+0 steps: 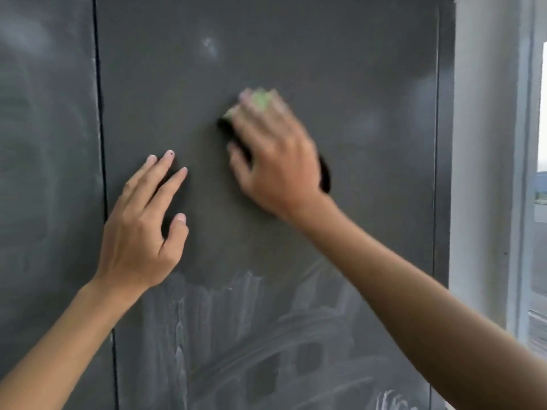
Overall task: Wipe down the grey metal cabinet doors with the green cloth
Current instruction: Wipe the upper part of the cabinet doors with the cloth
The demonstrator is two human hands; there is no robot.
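Observation:
Two grey metal cabinet doors fill the view: the right door and the left door, split by a dark vertical seam. My right hand presses the green cloth flat against the middle of the right door; only a pale green bit shows past my blurred fingers. My left hand rests flat on the same door near the seam, fingers spread, holding nothing. Whitish wipe streaks cover the door's lower part.
A pale wall stands right of the cabinet, with a window frame at the far right edge. A small whitish smudge sits high on the right door. Faint smears cover the left door.

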